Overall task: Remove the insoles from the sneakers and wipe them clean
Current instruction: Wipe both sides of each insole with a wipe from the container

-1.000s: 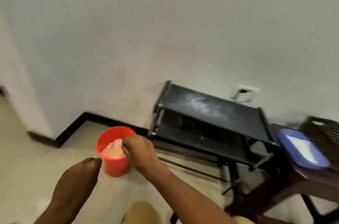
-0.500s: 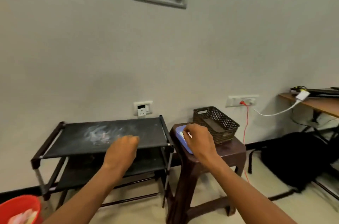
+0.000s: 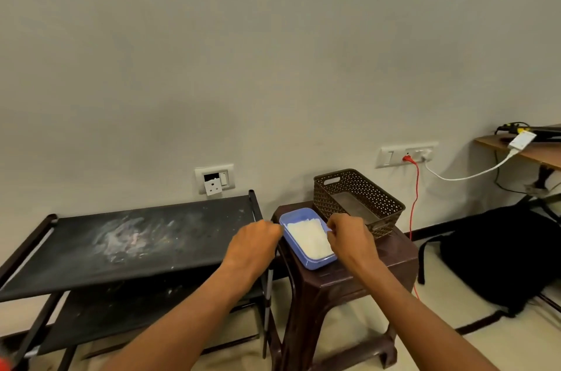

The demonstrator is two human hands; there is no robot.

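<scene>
Blue wipes tub (image 3: 316, 263) at brown stool's (image 3: 358, 282) left edge, long axis running near-right to far-left, left hand (image 3: 253, 247) curled by its left rim, right hand (image 3: 349, 237) curled over right rim, both grips unclear, basket (image 3: 384, 208) behind.

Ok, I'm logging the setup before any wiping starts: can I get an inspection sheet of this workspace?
Surface: brown stool, with a dusty black rack to its left.
Job's things: open blue box with white contents on the stool; sneakers and insoles, nothing seen.
Clutter: brown perforated basket behind the box on the stool.
Grips: left hand curled at the box's left edge, right hand at its right edge; whether either holds it, cannot tell.
Cables: red cable and white cable plugged into the wall socket.
Surroundings: black backpack on the floor, wooden desk at far right.
</scene>
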